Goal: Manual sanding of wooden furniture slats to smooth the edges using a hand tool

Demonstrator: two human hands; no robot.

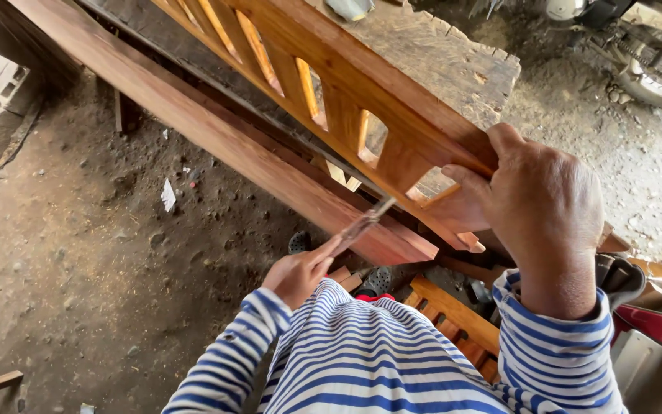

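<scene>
The slatted wooden frame (362, 100) lies tilted on the rough workbench (453, 54), its long axis running from upper left down to the right hand (534, 203), which clamps its near end. The left hand (300, 272) pinches a thin stick (362, 226) (blurred) pointing up-right at a plank (216, 138) just beside the frame. A wheel (657, 73) stands well apart.

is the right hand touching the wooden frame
Touching. The head view shows the right hand gripping the near end of the slatted wooden frame, thumb on its top edge and fingers wrapped over its face.
</scene>
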